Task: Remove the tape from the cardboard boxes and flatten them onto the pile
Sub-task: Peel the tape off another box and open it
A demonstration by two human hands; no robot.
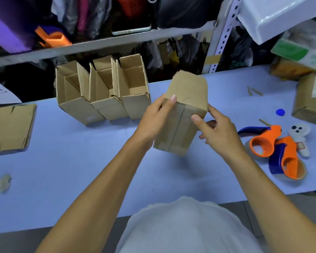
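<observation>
Our white shirt [186, 227] fills the foreground. We grip a taped cardboard box [181, 121] above the blue table [80, 152], left hand [153, 121] and right hand [217, 130] both curled around it. Three opened boxes [102, 94] stand behind, tape dispensers [274, 148] lie rightward, flattened cardboard [9, 126] leftward.

Brown cardboard boxes [102, 92] on a pale blue table [80, 161]; orange-and-blue tape dispensers [274, 148], seemingly.

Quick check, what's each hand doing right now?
Left hand: grips the taped cardboard box by its left side.
Right hand: holds the same box's right side, thumb on its taped face.
</observation>
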